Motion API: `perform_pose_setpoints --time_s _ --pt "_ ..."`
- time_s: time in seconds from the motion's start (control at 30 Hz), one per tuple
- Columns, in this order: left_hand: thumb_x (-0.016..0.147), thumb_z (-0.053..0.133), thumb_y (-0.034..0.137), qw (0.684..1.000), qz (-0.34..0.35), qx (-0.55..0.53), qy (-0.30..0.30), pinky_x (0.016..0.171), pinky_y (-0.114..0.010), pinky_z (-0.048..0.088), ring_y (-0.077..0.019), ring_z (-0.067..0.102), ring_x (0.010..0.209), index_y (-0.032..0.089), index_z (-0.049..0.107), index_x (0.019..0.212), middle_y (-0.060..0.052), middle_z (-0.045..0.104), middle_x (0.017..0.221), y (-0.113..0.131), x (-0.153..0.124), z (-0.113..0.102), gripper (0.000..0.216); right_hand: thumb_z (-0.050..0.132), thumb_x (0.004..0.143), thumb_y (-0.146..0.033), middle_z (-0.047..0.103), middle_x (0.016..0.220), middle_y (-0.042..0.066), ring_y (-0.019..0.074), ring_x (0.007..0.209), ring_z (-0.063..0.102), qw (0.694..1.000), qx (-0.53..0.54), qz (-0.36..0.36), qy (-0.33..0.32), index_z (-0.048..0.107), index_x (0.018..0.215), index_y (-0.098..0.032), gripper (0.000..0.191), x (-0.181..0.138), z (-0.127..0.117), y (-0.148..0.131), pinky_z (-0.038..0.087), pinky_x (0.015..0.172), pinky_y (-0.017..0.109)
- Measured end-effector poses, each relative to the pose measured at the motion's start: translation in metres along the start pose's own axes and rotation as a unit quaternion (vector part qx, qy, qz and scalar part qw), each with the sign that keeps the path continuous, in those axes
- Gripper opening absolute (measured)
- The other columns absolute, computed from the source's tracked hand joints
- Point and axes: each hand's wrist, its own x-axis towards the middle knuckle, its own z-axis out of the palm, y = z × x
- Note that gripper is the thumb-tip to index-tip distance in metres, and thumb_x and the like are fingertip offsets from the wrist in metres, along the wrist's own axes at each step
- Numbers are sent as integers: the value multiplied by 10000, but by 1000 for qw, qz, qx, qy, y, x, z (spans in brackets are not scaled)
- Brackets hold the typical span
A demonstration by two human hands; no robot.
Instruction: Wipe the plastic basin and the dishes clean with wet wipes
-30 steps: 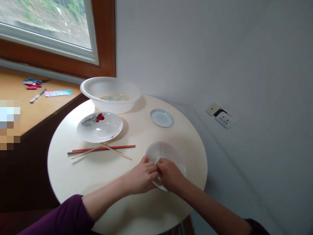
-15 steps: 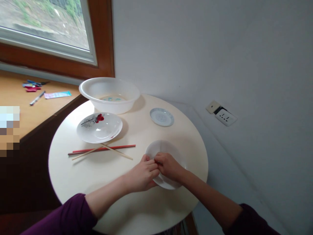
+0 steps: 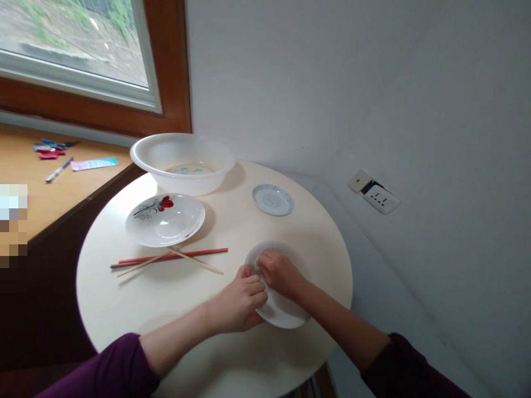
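A plain white bowl (image 3: 286, 315) sits near the right front of the round table. My left hand (image 3: 240, 301) is closed at the bowl's left rim, fingers curled over the edge. Over the inside of the same bowl is my right hand (image 3: 277, 273), its fingers pinched together close to the left hand. Whatever the right fingers hold, if anything, is hidden. To the left lie two red-brown chopsticks (image 3: 211, 251), crossed by light wooden chopsticks (image 3: 207, 266). Behind them stands a white dish (image 3: 166, 226) with a red flower.
A large white basin (image 3: 182, 182) stands at the back of the white round table (image 3: 166, 304). A small pale plate (image 3: 272, 200) lies right of it. On the wooden desk (image 3: 25, 182) are a pen (image 3: 59, 169) and a sachet (image 3: 94, 164). The wall with a socket (image 3: 381, 198) borders the right.
My right hand has shifted slightly up and left inside the bowl, opening a small gap from my left hand. The whole view has moved a little.
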Motion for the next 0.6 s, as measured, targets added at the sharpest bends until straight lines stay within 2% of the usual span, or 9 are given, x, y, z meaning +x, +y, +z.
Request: perform_pose_setpoints --time_s 0.1,0.23,0.37,0.5,0.6 --pt "782 539 278 1000 -8 3 3 732 -352 294 -163 482 686 174 487 643 -17 570 669 0 -1 0 181 424 791 -29 597 704 73 152 658 494 1000 -3 29 12 568 671 -117 207 0 -1 -1 336 601 261" --pt "776 549 291 1000 1 -1 6 739 -351 290 -169 487 703 175 487 641 -18 579 670 -1 -1 1 188 458 786 -51 606 679 49 138 642 499 1000 4 25 -12 573 642 -134 203 4 -3 -2 338 599 244" --pt "792 530 290 1000 -10 3 1 734 -346 286 -159 486 679 173 486 642 -16 573 671 -3 0 0 196 402 796 -34 636 757 107 161 686 528 998 -16 63 -19 605 708 -102 231 8 -6 -4 352 621 262" --pt "786 541 277 1000 -7 1 9 751 -340 284 -172 506 747 173 504 689 -23 593 721 -2 2 -2 147 542 736 -100 644 646 26 119 571 527 996 -8 30 -89 629 637 -152 141 -7 -13 -11 344 542 217" --pt "789 540 293 1000 -17 7 -2 736 -337 289 -167 494 704 176 492 681 -22 583 705 -1 2 -4 166 596 668 -84 631 581 31 126 510 514 991 -40 36 -125 624 576 -153 118 -23 -24 -4 331 499 229"
